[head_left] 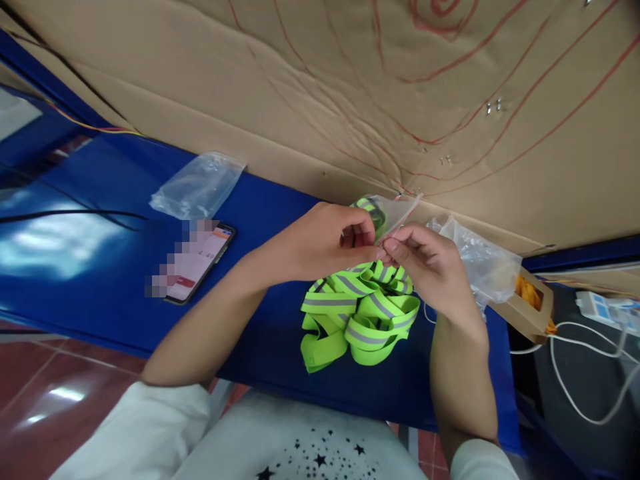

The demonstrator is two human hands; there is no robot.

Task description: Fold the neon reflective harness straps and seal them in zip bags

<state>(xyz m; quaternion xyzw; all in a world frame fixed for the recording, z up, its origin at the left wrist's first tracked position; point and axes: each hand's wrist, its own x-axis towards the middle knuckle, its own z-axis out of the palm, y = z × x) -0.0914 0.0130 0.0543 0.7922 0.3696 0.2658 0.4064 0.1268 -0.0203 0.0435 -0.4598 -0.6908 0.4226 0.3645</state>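
Both hands meet over the blue table at the edge of a clear plastic zip bag (400,212). My left hand (335,239) comes in from the left, thumb and forefinger pinched on the bag's edge. On the other side, my right hand (433,263) pinches the same edge, its fingertips touching those of the left. Behind my left hand, neon green reflective strap (370,208) shows by the bag; whether it lies inside I cannot tell. Below my hands lies a loose heap of neon green strap (367,320) with grey stripes.
On the blue table (270,200), a phone (205,260) and a clear plastic bag (200,183) lie to the left. More clear plastic (480,260) and a cardboard box (535,303) with orange contents are at the right, near white cables (555,373). A brown panel (310,100) stands behind.
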